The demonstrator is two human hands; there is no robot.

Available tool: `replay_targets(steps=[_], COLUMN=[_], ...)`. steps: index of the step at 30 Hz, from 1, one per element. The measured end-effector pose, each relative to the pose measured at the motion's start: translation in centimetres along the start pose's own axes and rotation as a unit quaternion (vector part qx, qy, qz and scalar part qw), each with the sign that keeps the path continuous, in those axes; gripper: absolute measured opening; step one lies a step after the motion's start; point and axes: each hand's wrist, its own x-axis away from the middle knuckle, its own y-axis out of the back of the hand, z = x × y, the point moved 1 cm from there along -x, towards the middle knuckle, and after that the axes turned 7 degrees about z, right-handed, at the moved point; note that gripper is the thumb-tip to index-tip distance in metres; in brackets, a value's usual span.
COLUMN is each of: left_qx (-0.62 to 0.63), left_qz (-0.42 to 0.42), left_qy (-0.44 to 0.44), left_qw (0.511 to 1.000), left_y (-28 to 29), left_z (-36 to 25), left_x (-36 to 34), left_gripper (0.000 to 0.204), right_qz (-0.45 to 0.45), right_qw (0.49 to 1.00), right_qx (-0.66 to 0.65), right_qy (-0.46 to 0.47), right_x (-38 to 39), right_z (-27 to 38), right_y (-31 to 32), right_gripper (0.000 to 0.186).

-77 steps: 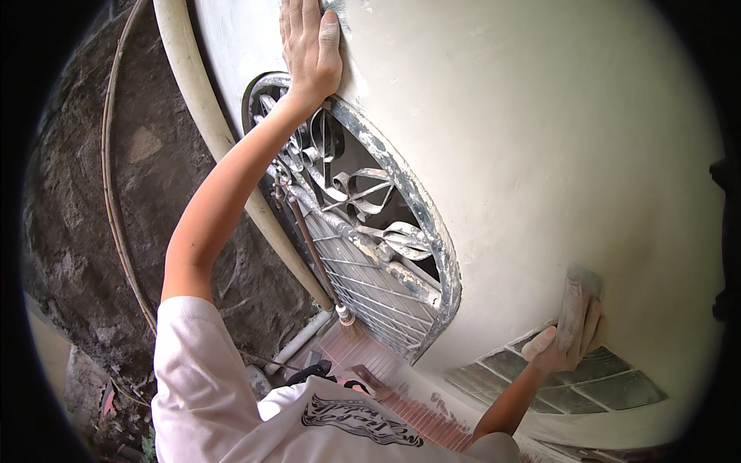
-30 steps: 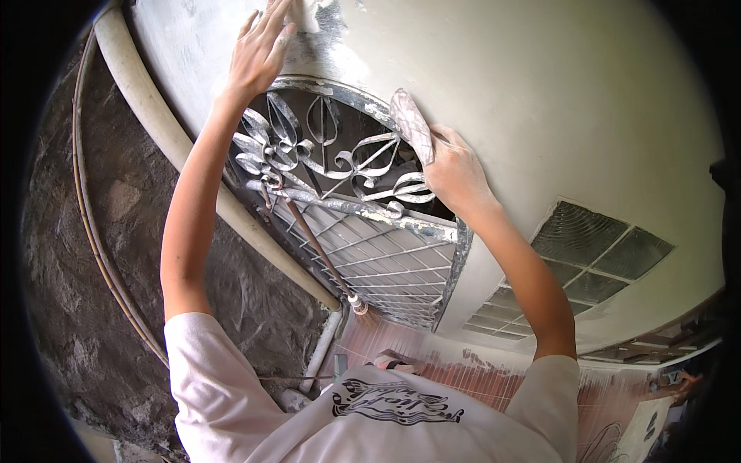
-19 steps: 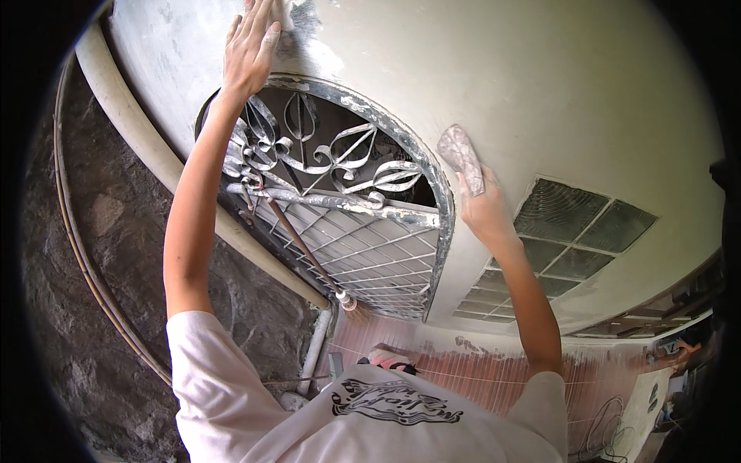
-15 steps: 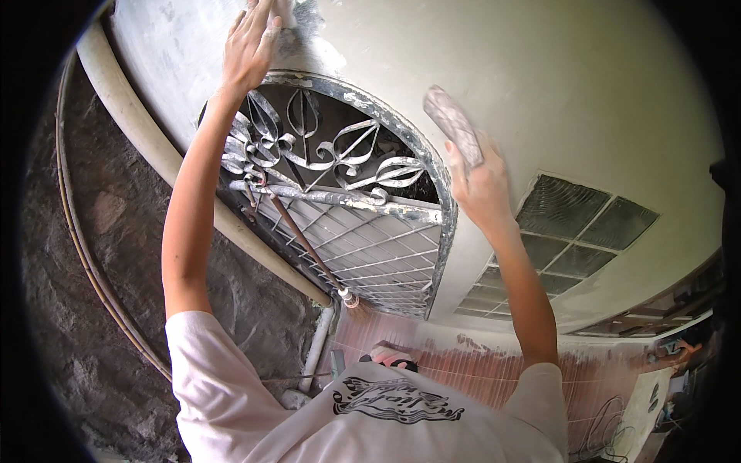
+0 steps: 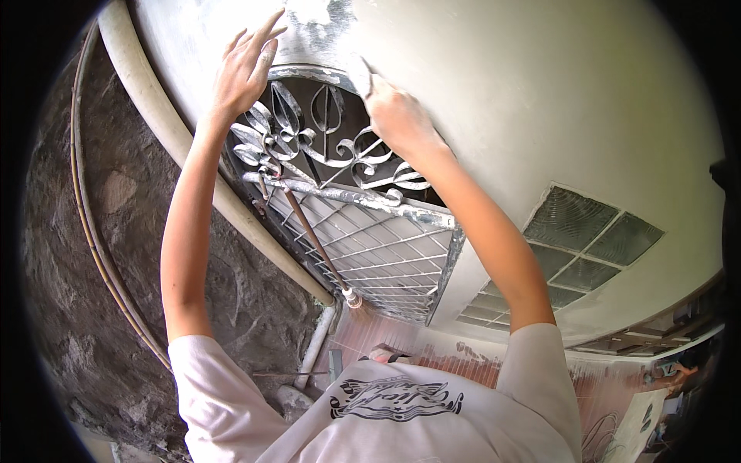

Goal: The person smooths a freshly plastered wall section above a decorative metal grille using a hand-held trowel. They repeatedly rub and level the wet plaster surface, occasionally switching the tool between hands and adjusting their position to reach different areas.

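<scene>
My left hand [image 5: 245, 73] is raised beside the pale wall [image 5: 494, 92], its fingers spread and dusted white. Nothing shows in it. My right hand [image 5: 401, 119] grips a dusty, whitish oblong sanding pad [image 5: 359, 75], seen nearly edge-on. The pad is at the wall by the upper right of an arched metal frame [image 5: 312, 73]. Above the arch, the wall has a rough grey and white patch [image 5: 328, 31]. Below my hands, scrolled ironwork [image 5: 309, 150] with worn paint fills the arch.
A white pipe [image 5: 147, 85] runs down the left, beside a rough dark wall [image 5: 100, 231]. A broom [image 5: 320, 243] leans against the lattice gate [image 5: 386, 247]. Glass panes [image 5: 571, 216] are set in the wall at right. Red tiled floor [image 5: 455, 370] lies below.
My right hand has swung left and up with the pad, from the right of the arch to its top edge. My left hand has dropped slightly, its fingers spreading.
</scene>
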Motion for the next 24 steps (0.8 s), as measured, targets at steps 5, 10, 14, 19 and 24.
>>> replay_targets(steps=[5, 10, 14, 19, 24], left_qx=[0.212, 0.379, 0.515, 0.589, 0.563], left_qz=[0.014, 0.122, 0.156, 0.122, 0.085], left_qy=[0.052, 0.051, 0.072, 0.131, 0.143], left_qw=[0.976, 0.916, 0.84, 0.788, 0.81], left_y=[-1.0, -2.3, -3.3, -3.6, -3.7], left_z=[-0.2, -4.3, -6.9, -8.8, -10.2], left_x=[0.2, -1.3, -2.5, -2.3, -1.9], left_gripper=[0.041, 0.053, 0.053, 0.038, 0.027], right_qz=[0.007, -0.068, -0.054, -0.059, 0.041], right_qw=[0.964, 0.929, 0.887, 0.893, 0.885], right_qx=[-0.205, -0.349, -0.455, -0.444, -0.459], right_qy=[-0.168, -0.101, -0.061, -0.033, -0.066], right_x=[2.5, 1.3, 1.0, 1.8, 1.9], right_z=[-2.6, -3.4, -2.9, -3.3, -4.4], right_y=[4.1, 5.0, 4.6, 4.9, 7.5], right_gripper=[0.037, 0.039, 0.038, 0.05, 0.051])
